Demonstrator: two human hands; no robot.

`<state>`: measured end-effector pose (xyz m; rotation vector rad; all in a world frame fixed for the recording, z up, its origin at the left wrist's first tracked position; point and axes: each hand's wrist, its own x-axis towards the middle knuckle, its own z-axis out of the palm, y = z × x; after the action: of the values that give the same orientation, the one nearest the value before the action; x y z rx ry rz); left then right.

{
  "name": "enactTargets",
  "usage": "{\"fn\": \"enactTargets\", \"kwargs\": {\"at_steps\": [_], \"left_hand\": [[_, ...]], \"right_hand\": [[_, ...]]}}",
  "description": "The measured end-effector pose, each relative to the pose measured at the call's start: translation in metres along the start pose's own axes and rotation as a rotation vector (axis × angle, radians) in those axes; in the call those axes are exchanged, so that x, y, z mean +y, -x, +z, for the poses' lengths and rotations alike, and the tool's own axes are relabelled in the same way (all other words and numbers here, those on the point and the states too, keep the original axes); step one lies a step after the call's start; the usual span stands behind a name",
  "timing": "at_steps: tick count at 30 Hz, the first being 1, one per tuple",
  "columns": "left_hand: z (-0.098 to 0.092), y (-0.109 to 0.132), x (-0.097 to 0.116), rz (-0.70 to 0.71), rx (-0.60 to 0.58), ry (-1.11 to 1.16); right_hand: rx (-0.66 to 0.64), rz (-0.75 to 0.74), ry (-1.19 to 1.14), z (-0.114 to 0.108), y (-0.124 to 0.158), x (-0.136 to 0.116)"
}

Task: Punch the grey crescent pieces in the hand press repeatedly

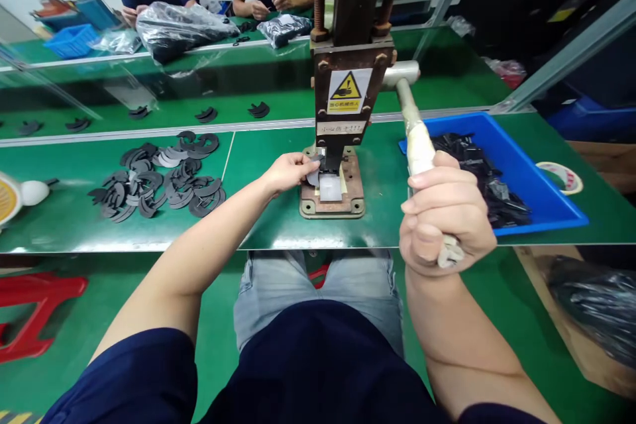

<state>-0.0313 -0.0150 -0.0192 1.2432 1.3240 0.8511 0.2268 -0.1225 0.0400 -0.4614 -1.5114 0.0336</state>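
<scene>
A small hand press [345, 99] with a yellow warning label stands on the green table [278, 212]. My right hand [442, 215] is closed round the press's long wrapped lever [417, 139], pulled toward me. My left hand [291, 171] pinches a dark curved flat piece [315, 172] at the press's base plate [332, 202], right under the ram. A pile of similar dark and grey curved pieces [159, 175] lies on the table to the left.
A blue tray [536, 179] holding dark pieces sits right of the press, a tape roll [561, 175] beyond it. Loose pieces ride the conveyor [149, 109] behind. Two people in dark shirts work at the far table beside plastic bags [179, 26]. A red stool [34, 308] stands lower left.
</scene>
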Motion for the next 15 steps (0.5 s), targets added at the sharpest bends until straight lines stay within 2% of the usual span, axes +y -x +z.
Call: {"fn": "enactTargets", "kwargs": {"at_steps": [5, 13, 15], "left_hand": [[0.011, -0.005, -0.001, -0.012, -0.019, -0.077], [0.015, -0.014, 0.002, -0.125, -0.075, -0.216], [0.018, -0.015, 0.005, -0.140, -0.099, -0.239]], "right_hand": [[-0.032, 0.002, -0.015, -0.002, 0.002, 0.001], [-0.014, 0.005, -0.014, -0.002, 0.003, 0.001], [-0.048, 0.065, 0.054, -0.003, 0.004, 0.001]]}}
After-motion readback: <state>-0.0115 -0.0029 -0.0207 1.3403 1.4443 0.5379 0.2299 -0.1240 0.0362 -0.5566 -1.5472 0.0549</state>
